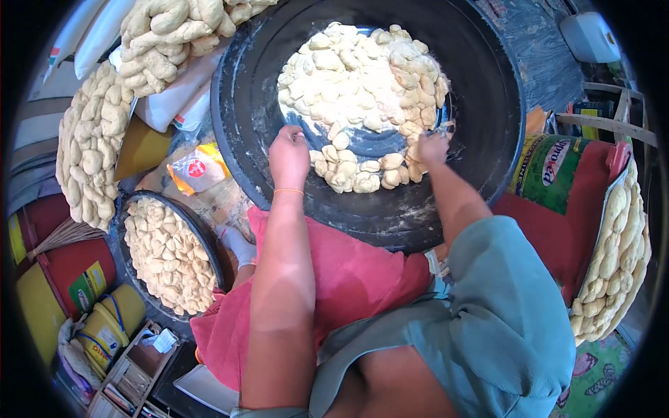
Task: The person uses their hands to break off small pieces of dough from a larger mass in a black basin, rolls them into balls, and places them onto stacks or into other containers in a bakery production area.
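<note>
A wide black basin (233,122) stands in front of me with many pale, flour-dusted dough pieces (341,80) spread over its bottom. My left hand (289,155) is over the near left part of the basin, fingers curled closed, beside the edge of the dough. Whatever it may hold is hidden. On the right side, my right hand (433,146) reaches down at the edge of the dough pieces; its fingers are blurred. Between my hands a bare dark patch of the basin bottom shows, with a curve of dough pieces along its near side.
At lower left, a smaller black tub (209,240) is full of dough pieces. Twisted dough is heaped at upper left (171,42), far left (90,146) and right (613,251). A red bucket (540,233) borders the basin. A plastic bag (197,169) lies left.
</note>
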{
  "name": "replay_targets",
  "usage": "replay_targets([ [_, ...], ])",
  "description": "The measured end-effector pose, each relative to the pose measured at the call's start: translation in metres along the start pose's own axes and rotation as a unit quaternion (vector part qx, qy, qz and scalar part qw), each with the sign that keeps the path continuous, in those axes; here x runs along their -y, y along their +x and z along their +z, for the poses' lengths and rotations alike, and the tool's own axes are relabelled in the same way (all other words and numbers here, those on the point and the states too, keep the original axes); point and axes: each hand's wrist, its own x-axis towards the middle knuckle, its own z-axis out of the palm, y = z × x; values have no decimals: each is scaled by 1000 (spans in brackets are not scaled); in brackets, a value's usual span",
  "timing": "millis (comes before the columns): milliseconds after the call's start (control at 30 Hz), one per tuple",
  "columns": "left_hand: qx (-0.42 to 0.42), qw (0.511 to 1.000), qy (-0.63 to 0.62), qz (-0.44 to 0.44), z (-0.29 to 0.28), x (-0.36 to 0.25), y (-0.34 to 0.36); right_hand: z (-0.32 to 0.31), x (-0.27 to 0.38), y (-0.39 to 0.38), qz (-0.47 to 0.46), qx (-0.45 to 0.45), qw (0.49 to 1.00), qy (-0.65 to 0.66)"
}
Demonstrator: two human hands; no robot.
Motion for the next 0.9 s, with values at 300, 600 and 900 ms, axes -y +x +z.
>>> replay_targets([
  [300, 25, 998, 59, -28, -3, 26, 1, -34, 137, -75, -307, 490, 808, 110],
  [600, 158, 964, 198, -83, 27, 52, 21, 49, 140, -166, -410, 182, 891, -73],
  [900, 106, 968, 208, -94, 60, 94, 50, -30, 62, -12, -156, 93, 975, 124],
])
